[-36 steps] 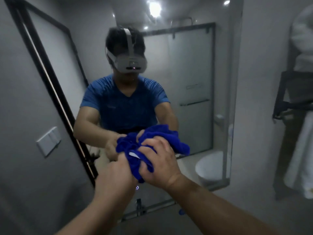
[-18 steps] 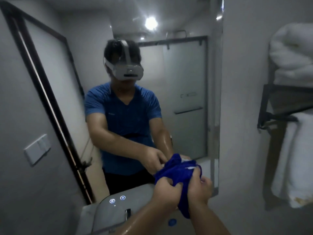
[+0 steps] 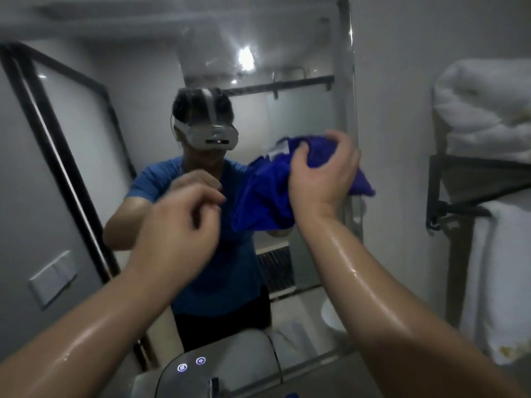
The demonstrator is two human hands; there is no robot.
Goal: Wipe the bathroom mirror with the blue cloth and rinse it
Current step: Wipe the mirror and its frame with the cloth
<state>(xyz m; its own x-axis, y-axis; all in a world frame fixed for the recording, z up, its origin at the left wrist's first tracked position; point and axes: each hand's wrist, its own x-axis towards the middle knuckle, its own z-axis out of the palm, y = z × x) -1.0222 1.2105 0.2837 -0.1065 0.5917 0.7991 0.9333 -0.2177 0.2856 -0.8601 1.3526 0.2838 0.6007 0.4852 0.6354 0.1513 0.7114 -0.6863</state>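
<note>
The mirror point(image 3: 301, 116) fills most of the view, its right edge meeting a plain grey wall. It reflects a person in a blue shirt wearing a grey headset point(image 3: 212, 137).

To the right of the mirror, a black rack point(image 3: 459, 208) carries folded white towels point(image 3: 482, 110) on top, and another white towel point(image 3: 500, 268) hangs from its bar.

The blue cloth point(image 3: 264, 193) is held up at the mirror's right side, level with the reflected chest and chin. It is bunched rather than spread. Its long axis runs roughly across the glass, from a lower-left fold that hangs down to an upper-right corner poking past the mirror's edge. It sits at the glass, but where cloth ends and reflection begins cannot be told.

Both forearms shine wet. The right hand point(image 3: 321, 173) clamps the cloth from the near side, fingers curled over its top and the thumb hooked in on the left. The left hand point(image 3: 178, 225) is apart from it, just left of the cloth and not touching it, with its fingers loosely bent around nothing.

A pale switch plate point(image 3: 53, 278) sits on the left wall.

A small white tag point(image 3: 277, 150) shows on the cloth near the thumb; nothing on it can be read.

Two lit round icons point(image 3: 191, 364) glow at the mirror's bottom edge. They are symbols only, with no legible lettering.
</note>
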